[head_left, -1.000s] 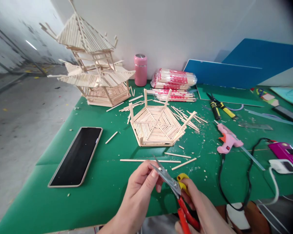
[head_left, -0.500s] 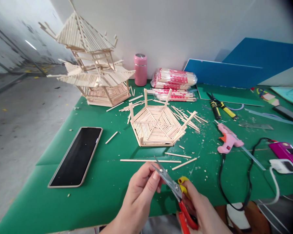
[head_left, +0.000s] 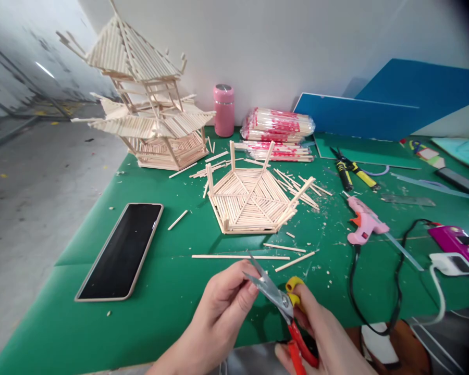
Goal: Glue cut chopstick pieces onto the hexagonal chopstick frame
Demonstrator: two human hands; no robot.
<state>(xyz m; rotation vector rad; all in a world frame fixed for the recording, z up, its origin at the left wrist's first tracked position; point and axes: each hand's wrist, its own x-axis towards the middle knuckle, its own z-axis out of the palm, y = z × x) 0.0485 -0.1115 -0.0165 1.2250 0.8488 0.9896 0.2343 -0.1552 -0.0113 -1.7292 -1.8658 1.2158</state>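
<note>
My right hand [head_left: 324, 338] grips red-handled snips [head_left: 275, 297] at the table's near edge, blades pointing up and left. My left hand [head_left: 219, 312] is pinched at the blades, fingertips closed on something too small to make out. Just beyond lie a long wooden stick [head_left: 240, 257] and shorter sticks [head_left: 295, 262]. Farther back sits a hexagonal stick panel [head_left: 250, 200] with upright posts. A tall stick pagoda [head_left: 140, 99] stands at the back left.
A green mat [head_left: 172, 291] covers the table. A phone [head_left: 121, 252] lies at the left, a pink glue gun [head_left: 363, 224] with black cord at the right. Yellow-black pliers [head_left: 349, 172], packs of chopsticks [head_left: 277, 125], a pink bottle [head_left: 224, 110] and blue boards [head_left: 375, 112] sit behind.
Both hands with the snips have stayed near the front edge, shifting only slightly. The view has tilted a little.
</note>
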